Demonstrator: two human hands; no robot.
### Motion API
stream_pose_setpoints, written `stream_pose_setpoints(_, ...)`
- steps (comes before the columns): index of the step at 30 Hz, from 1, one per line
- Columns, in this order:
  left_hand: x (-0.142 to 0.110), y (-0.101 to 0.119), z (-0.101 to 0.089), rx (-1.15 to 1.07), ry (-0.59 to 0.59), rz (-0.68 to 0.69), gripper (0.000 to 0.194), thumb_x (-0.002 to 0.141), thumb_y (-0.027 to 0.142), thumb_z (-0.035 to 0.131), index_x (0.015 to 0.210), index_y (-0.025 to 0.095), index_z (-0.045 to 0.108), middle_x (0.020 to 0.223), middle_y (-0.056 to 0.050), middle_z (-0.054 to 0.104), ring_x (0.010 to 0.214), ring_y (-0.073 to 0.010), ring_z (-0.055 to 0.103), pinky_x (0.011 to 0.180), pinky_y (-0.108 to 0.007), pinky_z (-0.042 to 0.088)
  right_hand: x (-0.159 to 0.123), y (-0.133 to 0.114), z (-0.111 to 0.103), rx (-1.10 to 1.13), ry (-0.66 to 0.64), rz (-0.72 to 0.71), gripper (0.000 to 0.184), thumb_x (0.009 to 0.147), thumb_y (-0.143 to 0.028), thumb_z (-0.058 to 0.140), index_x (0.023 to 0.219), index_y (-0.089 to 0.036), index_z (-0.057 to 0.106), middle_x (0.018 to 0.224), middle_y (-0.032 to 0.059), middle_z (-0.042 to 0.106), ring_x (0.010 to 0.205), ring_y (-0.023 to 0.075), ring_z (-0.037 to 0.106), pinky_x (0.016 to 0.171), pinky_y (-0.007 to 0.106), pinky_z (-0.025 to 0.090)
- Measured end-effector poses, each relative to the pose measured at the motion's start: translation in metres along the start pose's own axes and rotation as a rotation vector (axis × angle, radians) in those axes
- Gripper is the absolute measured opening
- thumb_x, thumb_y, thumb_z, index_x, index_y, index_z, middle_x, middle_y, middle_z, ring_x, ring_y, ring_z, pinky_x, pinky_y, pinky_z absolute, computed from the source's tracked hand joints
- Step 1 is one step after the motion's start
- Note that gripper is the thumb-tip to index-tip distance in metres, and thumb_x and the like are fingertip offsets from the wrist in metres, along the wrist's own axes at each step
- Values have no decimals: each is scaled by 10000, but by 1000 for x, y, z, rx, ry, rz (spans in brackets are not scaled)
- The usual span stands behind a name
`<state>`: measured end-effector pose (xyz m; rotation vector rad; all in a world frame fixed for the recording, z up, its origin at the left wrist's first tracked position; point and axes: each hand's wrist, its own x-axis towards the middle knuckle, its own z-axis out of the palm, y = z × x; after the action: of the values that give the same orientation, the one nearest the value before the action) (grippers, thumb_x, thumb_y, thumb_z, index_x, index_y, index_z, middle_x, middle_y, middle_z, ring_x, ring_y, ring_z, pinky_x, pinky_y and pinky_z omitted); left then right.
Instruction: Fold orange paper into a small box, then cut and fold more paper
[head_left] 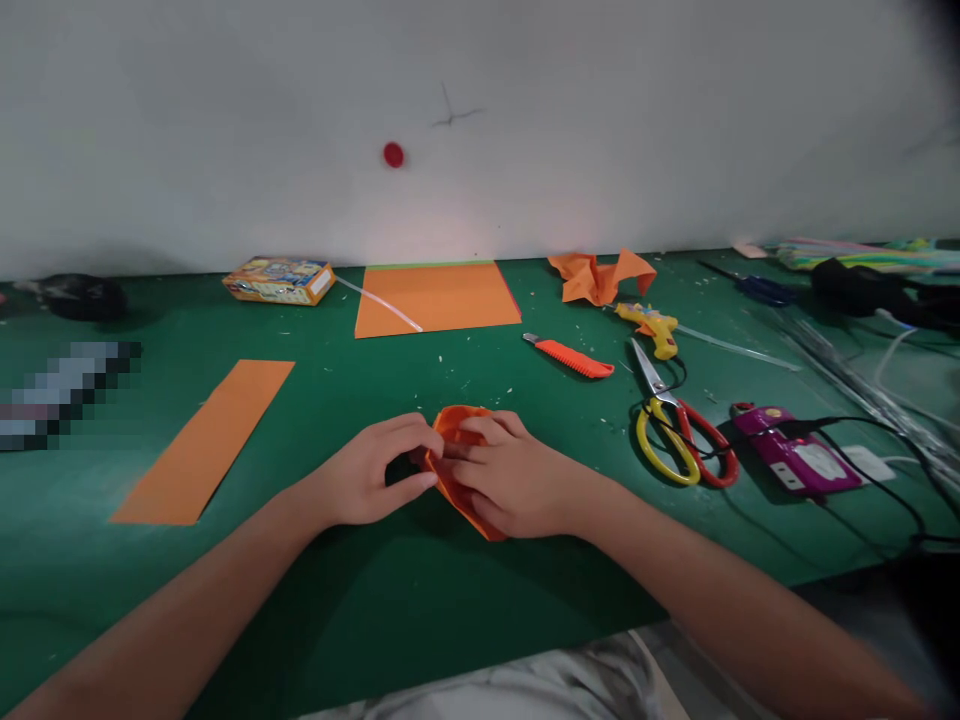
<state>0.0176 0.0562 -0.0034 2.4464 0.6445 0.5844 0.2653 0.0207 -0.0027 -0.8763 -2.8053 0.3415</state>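
Both my hands meet over a small folded orange paper piece (459, 424) at the middle of the green table (420, 600). My left hand (375, 470) pinches its left edge between thumb and fingers. My right hand (506, 478) lies over its right side with fingers curled on the folds, hiding most of it. The paper rests on or just above the table top.
An orange paper strip (206, 440) lies at the left, a larger orange sheet (439, 297) and a small printed box (279, 280) at the back. To the right are crumpled orange paper (600, 275), an orange utility knife (574, 357), a yellow glue gun (651, 326), scissors (679, 430), a purple device (795, 460) and cables.
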Motion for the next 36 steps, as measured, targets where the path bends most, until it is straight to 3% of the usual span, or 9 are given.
stream_pose_setpoints(3,-3,-3,-3,48,-16,-25,229,933,262,608,1156,217,582,1035,-52,640,886,-178,619,787,-290,520,0,1,1,-8,23,-4,382,993,-193,508,1348,-171,646,1386,114,659,1356,336,404,1108,556,273)
stream_pose_setpoints(6,-6,-8,-5,108,4,-43,400,903,221,644,1291,245,549,1196,-81,628,1100,-221,613,957,-353,526,0,2,1,-16,18,1,306,997,-173,513,1222,-186,720,1318,95,703,1328,321,435,1078,528,302)
stream_pose_setpoints(11,-7,-12,-5,150,-10,-66,704,903,378,703,1526,290,388,1591,-139,391,1464,-327,378,1173,-521,376,0,1,3,-22,5,10,368,996,-173,510,1334,-176,656,1307,99,706,1323,335,431,1073,542,312)
stream_pose_setpoints(14,-7,-14,-4,125,-44,-80,728,914,462,690,1549,303,373,1577,-126,454,1429,-323,447,1165,-527,380,0,1,4,-15,-3,13,397,992,-167,507,1372,-172,622,1311,107,703,1332,325,429,1090,537,309)
stream_pose_setpoints(19,-7,-18,-4,75,23,-119,559,911,485,694,1406,268,552,1390,-103,636,1289,-279,585,1106,-459,458,0,0,1,-6,32,-53,386,1004,-194,507,1372,-153,614,1379,102,671,1369,295,430,1117,503,286)
stream_pose_setpoints(23,-5,-22,-4,25,90,-110,551,880,537,722,1337,248,618,1291,-96,698,1206,-260,646,1062,-421,506,-6,3,-9,-4,197,-57,352,1025,-167,453,1307,-182,662,1338,82,704,1294,263,516,1088,484,316)
stream_pose_setpoints(28,-6,-26,-2,-2,149,-142,625,845,568,754,1371,254,627,1338,-108,687,1238,-270,643,1083,-434,505,-19,17,-21,70,455,30,318,993,-134,471,1166,-212,726,1175,60,769,1114,231,617,985,427,444)
stream_pose_setpoints(36,-6,-26,-2,34,127,-186,736,858,574,732,1495,276,515,1484,-105,584,1345,-283,572,1129,-461,469,-19,19,-22,68,428,31,294,1007,-176,484,1151,-204,739,1179,70,763,1084,230,607,985,429,463)
